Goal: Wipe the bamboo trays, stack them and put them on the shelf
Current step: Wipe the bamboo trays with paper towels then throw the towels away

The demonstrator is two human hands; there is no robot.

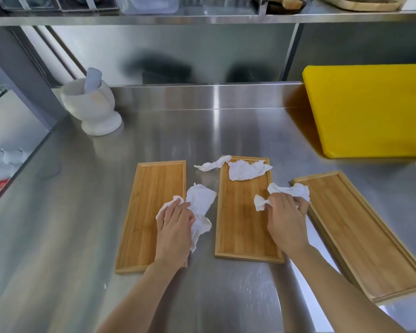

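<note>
Three flat bamboo trays lie side by side on the steel counter: the left tray (pixel 149 207), the middle tray (pixel 243 219) and the right tray (pixel 363 234), which is angled. My left hand (pixel 175 229) presses a white paper towel (pixel 202 203) onto the right edge of the left tray. A second crumpled paper towel (pixel 288 192) is gripped in my right hand (pixel 287 222), over the right edge of the middle tray. A loose towel (pixel 247 169) lies on the far end of the middle tray, and a twisted scrap (pixel 211 165) sits between the trays.
A white mortar with pestle (pixel 93 105) stands at the back left. A thick yellow cutting board (pixel 370 109) fills the back right. A steel shelf (pixel 202 18) runs overhead with containers and wooden boards on it. The counter's left edge drops off by crumpled paper (pixel 3 162).
</note>
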